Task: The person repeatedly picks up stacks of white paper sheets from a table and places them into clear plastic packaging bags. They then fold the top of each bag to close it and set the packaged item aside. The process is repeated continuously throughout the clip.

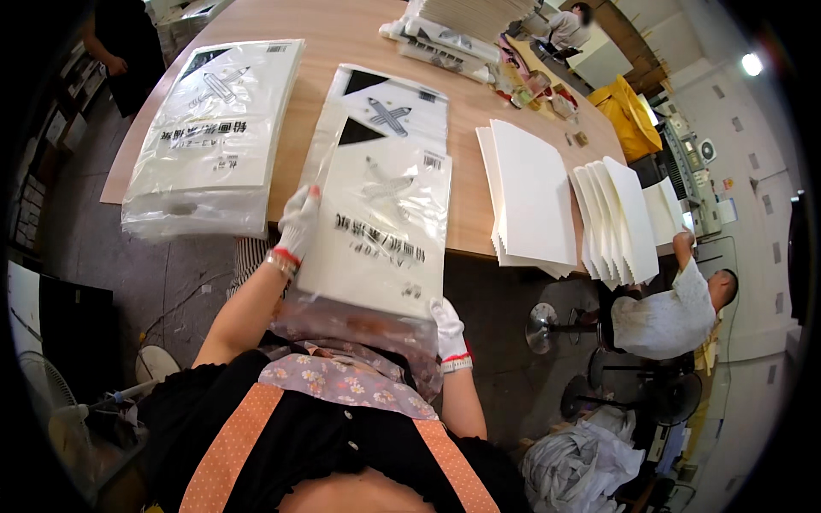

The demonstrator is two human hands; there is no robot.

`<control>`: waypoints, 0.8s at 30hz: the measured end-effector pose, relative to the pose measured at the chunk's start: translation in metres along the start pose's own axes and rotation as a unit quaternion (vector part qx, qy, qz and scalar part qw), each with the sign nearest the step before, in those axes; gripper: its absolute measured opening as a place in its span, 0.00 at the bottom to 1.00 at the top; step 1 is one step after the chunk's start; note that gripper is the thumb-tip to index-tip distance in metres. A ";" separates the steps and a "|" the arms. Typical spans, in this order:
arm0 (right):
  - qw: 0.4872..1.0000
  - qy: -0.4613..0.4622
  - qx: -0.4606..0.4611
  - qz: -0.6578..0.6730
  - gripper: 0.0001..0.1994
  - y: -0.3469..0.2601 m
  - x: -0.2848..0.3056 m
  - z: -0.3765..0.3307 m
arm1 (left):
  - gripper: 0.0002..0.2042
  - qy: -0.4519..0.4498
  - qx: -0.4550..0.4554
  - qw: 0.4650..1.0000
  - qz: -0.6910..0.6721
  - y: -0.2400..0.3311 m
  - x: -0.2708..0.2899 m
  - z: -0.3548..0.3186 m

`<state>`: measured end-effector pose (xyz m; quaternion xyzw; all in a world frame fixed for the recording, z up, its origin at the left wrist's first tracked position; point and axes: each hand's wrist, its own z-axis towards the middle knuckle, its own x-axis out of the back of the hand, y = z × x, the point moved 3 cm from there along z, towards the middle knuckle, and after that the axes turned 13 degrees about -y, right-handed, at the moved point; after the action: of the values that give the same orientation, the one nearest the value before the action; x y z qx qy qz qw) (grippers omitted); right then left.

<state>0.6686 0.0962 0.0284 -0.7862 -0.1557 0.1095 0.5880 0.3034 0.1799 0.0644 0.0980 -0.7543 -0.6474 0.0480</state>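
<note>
Between my hands is a pack of drawing paper (376, 231) in a transparent plastic bag, printed with crossed pencils and a black corner. My left hand (298, 224), in a white glove with a red cuff, grips its left edge. At its lower right corner my right hand (449, 329), gloved alike, is closed on the edge. The bag's loose plastic end (355, 323) hangs toward my apron (351, 376). Beyond and partly beneath it lies another bagged pack (402, 107) on the table. How far my fingers reach under the pack is hidden.
On the wooden table (321, 38) stand a bagged stack (205, 128) at left, white paper stacks (534, 192) (616, 214) at right, and more packs (453, 51) at the far side. A co-worker (663, 316) sits at right; another person (124, 56) stands far left. A fan (60, 410) is lower left.
</note>
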 end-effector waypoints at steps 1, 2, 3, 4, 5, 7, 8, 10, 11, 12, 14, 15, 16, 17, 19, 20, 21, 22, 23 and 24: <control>1.000 0.020 -0.017 0.007 0.20 -0.016 -0.008 0.001 | 0.16 0.019 -0.021 1.000 0.011 0.013 -0.003 0.002; 0.997 0.038 -0.011 0.069 0.16 -0.015 -0.004 0.008 | 0.17 0.010 -0.005 1.000 0.027 0.026 -0.006 0.004; 0.991 0.048 -0.011 0.121 0.16 0.011 0.012 0.014 | 0.17 0.001 0.012 0.999 0.042 0.037 -0.008 0.005; 0.994 0.040 -0.017 0.100 0.15 0.002 0.004 0.021 | 0.18 0.008 0.028 0.998 0.059 0.040 0.000 0.004; 0.996 0.035 -0.018 0.077 0.14 -0.013 -0.003 0.028 | 0.18 -0.053 0.097 0.990 -0.088 0.015 0.011 0.001; 0.997 -0.019 -0.023 0.065 0.14 -0.013 -0.004 0.034 | 0.22 -0.151 0.087 0.978 -0.119 -0.046 0.026 -0.009; 0.997 -0.012 -0.057 -0.041 0.14 -0.012 -0.003 0.040 | 0.25 -0.170 0.021 0.985 0.004 -0.066 0.032 -0.026; 0.987 -0.001 -0.137 0.084 0.14 0.001 0.000 0.041 | 0.26 -0.216 0.203 0.938 0.181 -0.013 0.018 -0.075; 0.993 -0.024 -0.078 0.088 0.14 0.019 -0.006 0.053 | 0.25 -0.134 0.031 0.971 0.197 -0.061 0.035 -0.075; 0.991 -0.023 -0.058 0.121 0.15 0.025 -0.009 0.050 | 0.22 -0.174 0.034 0.979 0.102 -0.023 0.023 -0.085; 0.983 -0.037 -0.007 0.178 0.15 0.008 -0.035 0.049 | 0.17 -0.210 -0.035 0.976 0.048 0.064 0.010 -0.098; 0.981 -0.081 0.022 0.176 0.17 -0.007 -0.054 0.055 | 0.15 -0.215 -0.105 0.966 0.098 0.088 0.012 -0.099; 0.976 -0.121 0.053 0.175 0.19 -0.026 -0.072 0.062 | 0.09 -0.191 -0.254 0.923 0.217 0.117 0.014 -0.105; 0.968 -0.159 0.085 0.175 0.21 -0.049 -0.090 0.066 | 0.10 -0.168 -0.307 0.913 0.208 0.136 0.026 -0.111; 0.968 -0.146 0.089 0.186 0.19 -0.081 -0.115 0.089 | 0.10 -0.139 -0.408 0.883 0.188 0.161 0.043 -0.122; 0.960 -0.162 0.081 0.212 0.17 -0.097 -0.135 0.109 | 0.11 -0.093 -0.336 0.937 -0.007 0.134 0.072 -0.121; 0.955 -0.167 0.071 0.236 0.16 -0.109 -0.149 0.129 | 0.12 0.008 -0.394 0.905 -0.159 0.142 0.088 -0.122; 0.943 -0.201 0.074 0.255 0.16 -0.138 -0.171 0.141 | 0.13 0.127 -0.361 0.924 0.010 0.140 0.123 -0.119; 0.936 -0.196 0.033 0.292 0.15 -0.160 -0.197 0.150 | 0.13 0.156 -0.348 0.922 -0.057 0.144 0.152 -0.113; 0.926 -0.188 -0.008 0.327 0.14 -0.171 -0.220 0.157 | 0.14 0.184 -0.333 0.916 -0.125 0.147 0.178 -0.105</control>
<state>0.3890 0.1984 0.1456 -0.7632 0.0011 0.4404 0.4728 0.1378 0.0623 0.2163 0.2874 -0.4541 -0.8326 0.1340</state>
